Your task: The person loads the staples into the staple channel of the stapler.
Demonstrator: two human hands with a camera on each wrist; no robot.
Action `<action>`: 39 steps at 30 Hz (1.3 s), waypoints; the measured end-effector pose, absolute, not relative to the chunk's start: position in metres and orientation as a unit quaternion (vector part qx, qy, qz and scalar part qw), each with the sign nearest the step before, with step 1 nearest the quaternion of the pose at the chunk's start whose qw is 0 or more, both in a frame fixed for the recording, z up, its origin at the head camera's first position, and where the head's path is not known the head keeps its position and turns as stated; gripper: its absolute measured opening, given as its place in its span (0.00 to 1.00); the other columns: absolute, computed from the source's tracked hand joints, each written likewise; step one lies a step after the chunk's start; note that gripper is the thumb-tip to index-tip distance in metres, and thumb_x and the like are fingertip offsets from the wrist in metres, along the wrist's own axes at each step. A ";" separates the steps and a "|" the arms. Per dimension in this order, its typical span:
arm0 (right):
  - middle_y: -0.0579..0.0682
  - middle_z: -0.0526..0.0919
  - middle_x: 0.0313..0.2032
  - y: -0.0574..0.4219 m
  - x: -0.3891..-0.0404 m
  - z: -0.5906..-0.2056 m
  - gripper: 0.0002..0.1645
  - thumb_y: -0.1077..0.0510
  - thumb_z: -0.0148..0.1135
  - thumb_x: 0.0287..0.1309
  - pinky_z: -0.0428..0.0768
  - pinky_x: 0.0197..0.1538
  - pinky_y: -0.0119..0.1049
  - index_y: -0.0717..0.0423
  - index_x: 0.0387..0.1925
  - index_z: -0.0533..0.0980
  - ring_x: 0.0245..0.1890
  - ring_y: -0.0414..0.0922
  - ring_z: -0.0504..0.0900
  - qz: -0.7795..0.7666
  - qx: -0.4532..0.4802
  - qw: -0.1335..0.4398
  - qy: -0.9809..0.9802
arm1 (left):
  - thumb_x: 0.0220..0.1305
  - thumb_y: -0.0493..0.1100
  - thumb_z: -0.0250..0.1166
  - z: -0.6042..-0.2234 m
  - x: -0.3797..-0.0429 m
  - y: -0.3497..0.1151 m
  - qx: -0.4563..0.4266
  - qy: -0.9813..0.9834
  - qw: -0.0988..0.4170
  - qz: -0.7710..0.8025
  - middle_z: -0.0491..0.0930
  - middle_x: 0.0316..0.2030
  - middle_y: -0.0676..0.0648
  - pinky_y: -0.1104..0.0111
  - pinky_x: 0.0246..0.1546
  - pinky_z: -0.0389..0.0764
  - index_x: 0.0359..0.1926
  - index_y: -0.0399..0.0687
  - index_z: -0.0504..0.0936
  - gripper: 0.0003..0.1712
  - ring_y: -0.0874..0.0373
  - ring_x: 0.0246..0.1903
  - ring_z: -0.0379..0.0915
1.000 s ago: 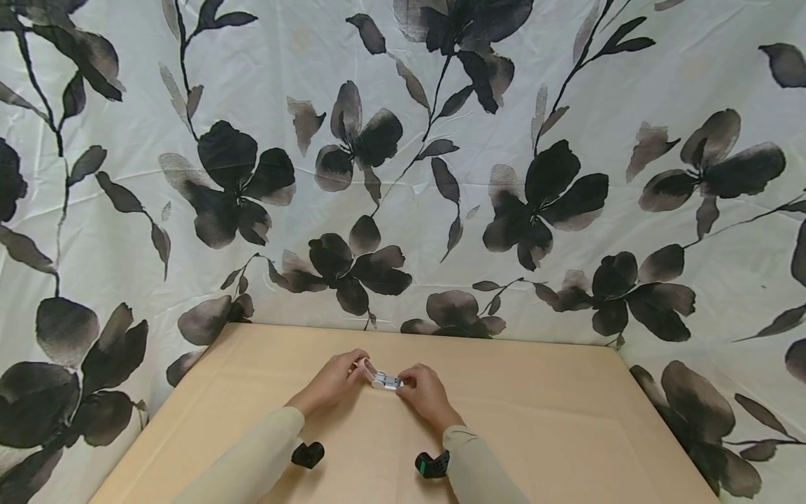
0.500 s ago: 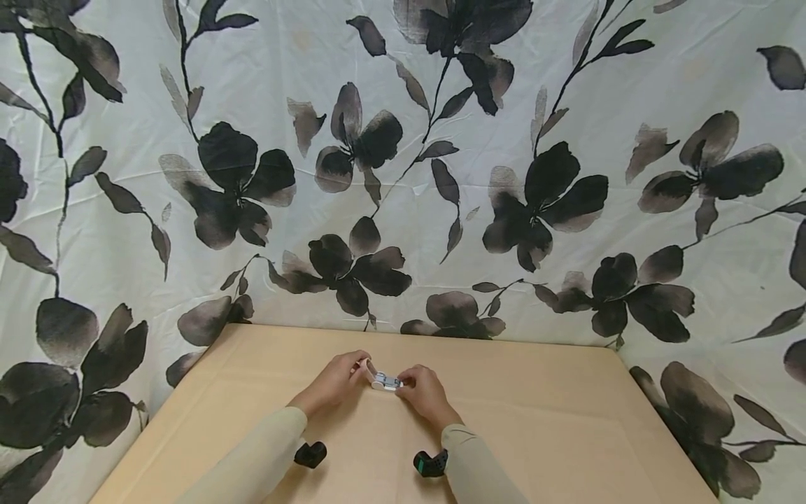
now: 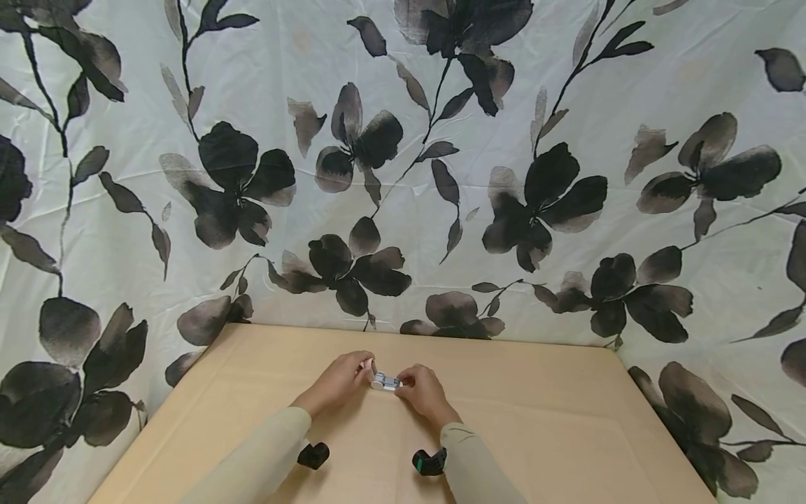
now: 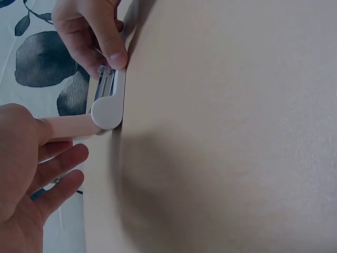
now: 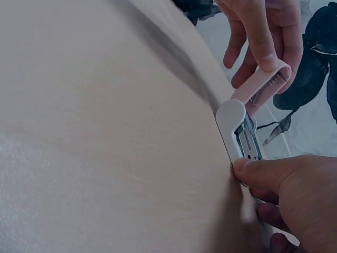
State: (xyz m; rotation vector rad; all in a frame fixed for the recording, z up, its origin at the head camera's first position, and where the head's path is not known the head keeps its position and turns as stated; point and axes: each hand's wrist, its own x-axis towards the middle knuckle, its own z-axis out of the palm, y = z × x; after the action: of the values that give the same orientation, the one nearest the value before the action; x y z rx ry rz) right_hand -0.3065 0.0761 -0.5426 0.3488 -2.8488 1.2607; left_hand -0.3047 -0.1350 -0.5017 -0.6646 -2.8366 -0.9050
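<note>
A small stapler (image 3: 385,382) is swung wide at its hinge, near the far middle of the table. Its white base (image 4: 109,109) lies low over the tabletop, with the metal staple channel (image 5: 247,138) exposed. The pink top arm (image 5: 257,89) stands up at a steep angle from the hinge. My left hand (image 3: 342,379) pinches the end of that pink arm between thumb and fingers, its other fingers spread in the left wrist view. At the opposite end, my right hand (image 3: 425,394) pinches the front of the white base, covering its tip.
The light wooden-toned tabletop (image 3: 535,420) stretches out on both sides and toward me. Behind its far edge hangs a white cloth (image 3: 441,231) with dark flowers. Black wrist devices, one on the left (image 3: 313,456) and one on the right, sit beneath the sleeves.
My left hand has shifted slightly to the right, bringing the pink arm a little more upright. The white base and my right hand have stayed almost in place.
</note>
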 end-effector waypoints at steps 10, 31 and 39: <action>0.48 0.81 0.36 0.077 -0.306 -0.544 0.11 0.64 0.75 0.57 0.75 0.42 0.34 0.60 0.43 0.87 0.37 0.43 0.74 0.403 0.110 0.001 -0.909 | 0.74 0.36 0.61 -0.500 -0.305 -0.131 -0.221 -0.930 0.048 -0.290 0.80 0.35 0.52 0.59 0.44 0.80 0.43 0.45 0.81 0.02 0.61 0.36 0.73; 0.49 0.81 0.36 0.078 -0.305 -0.542 0.11 0.63 0.75 0.58 0.74 0.41 0.33 0.60 0.43 0.87 0.36 0.43 0.73 0.401 0.116 0.002 -0.909 | 0.74 0.35 0.62 -0.499 -0.305 -0.131 -0.223 -0.928 0.055 -0.292 0.81 0.36 0.51 0.60 0.44 0.80 0.45 0.43 0.81 0.03 0.60 0.37 0.74; 0.49 0.81 0.36 0.077 -0.304 -0.542 0.11 0.63 0.75 0.58 0.74 0.42 0.33 0.59 0.43 0.87 0.37 0.43 0.73 0.398 0.110 0.002 -0.911 | 0.74 0.36 0.61 -0.499 -0.306 -0.129 -0.225 -0.929 0.048 -0.291 0.81 0.36 0.50 0.58 0.46 0.81 0.47 0.41 0.81 0.05 0.59 0.38 0.74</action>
State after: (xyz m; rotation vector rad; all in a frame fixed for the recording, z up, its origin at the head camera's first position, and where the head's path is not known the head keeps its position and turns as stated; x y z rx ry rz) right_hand -0.3042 0.0774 -0.5419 0.3459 -2.8567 1.2487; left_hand -0.3058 -0.1295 -0.4994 -0.6849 -2.8311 -0.8882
